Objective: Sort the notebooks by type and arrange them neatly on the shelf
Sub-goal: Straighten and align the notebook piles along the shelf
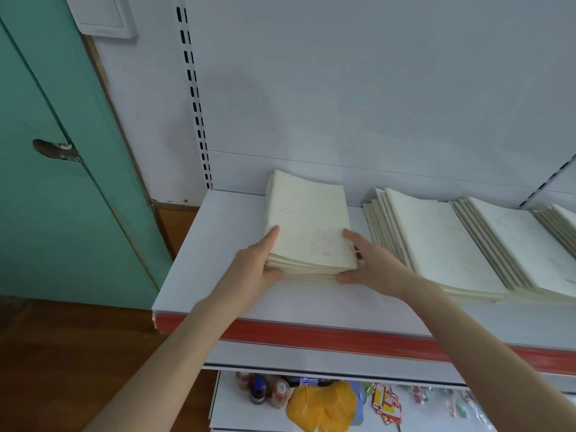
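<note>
A stack of cream notebooks (308, 222) lies on the white shelf (218, 244), towards its left part. My left hand (258, 263) grips the stack's near left corner, thumb on top and fingers curled under the edge. My right hand (371, 263) holds the near right corner the same way, thumb resting on the top cover. To the right lie fanned piles of larger cream notebooks (442, 241) and a further pile (523, 244), overlapping like tiles.
The shelf has a red price strip (343, 333) along its front and a white back panel. A lower shelf holds bottles (268, 391), a yellow item (321, 403) and small packets. A green door (56, 182) stands to the left.
</note>
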The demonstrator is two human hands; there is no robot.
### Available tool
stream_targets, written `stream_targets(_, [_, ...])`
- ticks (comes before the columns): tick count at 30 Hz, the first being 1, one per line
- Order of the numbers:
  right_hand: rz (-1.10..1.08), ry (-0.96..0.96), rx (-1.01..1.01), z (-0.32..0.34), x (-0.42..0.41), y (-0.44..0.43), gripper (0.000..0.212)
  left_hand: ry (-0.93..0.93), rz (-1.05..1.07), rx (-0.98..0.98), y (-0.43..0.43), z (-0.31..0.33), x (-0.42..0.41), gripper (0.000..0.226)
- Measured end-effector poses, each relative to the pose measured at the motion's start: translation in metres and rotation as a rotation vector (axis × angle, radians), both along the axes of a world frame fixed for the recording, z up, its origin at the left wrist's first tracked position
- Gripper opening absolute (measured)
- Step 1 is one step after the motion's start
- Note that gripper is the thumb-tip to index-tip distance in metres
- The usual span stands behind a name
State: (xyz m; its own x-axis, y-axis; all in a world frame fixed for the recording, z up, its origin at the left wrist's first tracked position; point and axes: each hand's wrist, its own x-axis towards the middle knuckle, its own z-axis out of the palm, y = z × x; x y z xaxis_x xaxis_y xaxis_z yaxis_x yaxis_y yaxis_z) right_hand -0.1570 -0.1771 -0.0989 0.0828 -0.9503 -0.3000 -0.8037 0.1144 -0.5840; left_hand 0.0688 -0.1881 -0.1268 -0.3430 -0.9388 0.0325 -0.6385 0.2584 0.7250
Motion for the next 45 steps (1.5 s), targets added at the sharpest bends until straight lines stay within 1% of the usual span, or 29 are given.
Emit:
stream_targets(2, [0.005, 0.009, -0.008, 0.001, -0.002, -0.001, 0.088, 0.020, 0.016, -0.021, -0.001, 0.000, 0.001, 0.076])
stream_targets(6, [-0.025, 0.001, -0.054, -0.003, 0.001, 0.003, 0.079, -0.049, 0.009, -0.060, 0.003, -0.005, 0.000, 0.070])
stream_targets(11, [-0.065, -0.069, -0.092, -0.007, 0.005, 0.007, 0.077, -0.032, 0.036, -0.083, 0.003, -0.007, 0.001, 0.070])
stream_targets(14, [-0.092, -0.077, -0.112, -0.010, 0.007, 0.007, 0.074, -0.046, 0.070, -0.086, 0.002, -0.008, 0.001, 0.068])
stream_targets(17, [-0.094, -0.095, -0.120, -0.011, 0.006, 0.005, 0.075, -0.076, 0.034, -0.080, 0.001, -0.007, 0.000, 0.068])
stream_targets(20, [-0.063, -0.196, -0.053, -0.008, -0.001, 0.002, 0.081, 0.014, -0.003, -0.049, 0.001, -0.002, 0.001, 0.073])
stream_targets(22, [-0.106, -0.313, -0.055, -0.005, -0.005, -0.001, 0.084, 0.098, 0.047, -0.084, -0.005, 0.005, 0.000, 0.066])
stream_targets(24, [-0.215, -0.386, -0.112, -0.004, -0.005, -0.010, 0.079, 0.163, 0.138, -0.045, -0.018, 0.016, -0.005, 0.056])
stream_targets(25, [-0.260, -0.387, -0.130, -0.003, -0.003, -0.017, 0.075, 0.172, 0.176, 0.004, -0.027, 0.020, -0.008, 0.052])
stream_targets(28, [-0.282, -0.371, -0.145, -0.005, 0.006, -0.044, 0.055, 0.170, 0.190, 0.133, -0.055, 0.028, -0.015, 0.042])
stream_targets(30, [-0.291, -0.354, -0.152, -0.010, 0.011, -0.061, 0.044, 0.204, 0.190, 0.199, -0.066, 0.028, -0.018, 0.037])
stream_targets(32, [-0.324, -0.372, -0.162, -0.013, 0.013, -0.074, 0.042, 0.274, 0.193, 0.255, -0.072, 0.029, -0.021, 0.040])
stream_targets(34, [-0.382, -0.434, -0.158, -0.015, 0.015, -0.082, 0.042, 0.319, 0.191, 0.279, -0.076, 0.028, -0.022, 0.041])
stream_targets(36, [-0.417, -0.461, -0.183, -0.018, 0.016, -0.086, 0.040, 0.326, 0.178, 0.270, -0.077, 0.025, -0.021, 0.042])
stream_targets(41, [-0.431, -0.407, -0.272, -0.023, 0.019, -0.088, 0.040, 0.318, 0.150, 0.248, -0.073, 0.019, -0.021, 0.049])
stream_targets(45, [-0.427, -0.436, -0.234, -0.025, 0.017, -0.088, 0.038, 0.298, 0.140, 0.282, -0.076, 0.021, -0.023, 0.048])
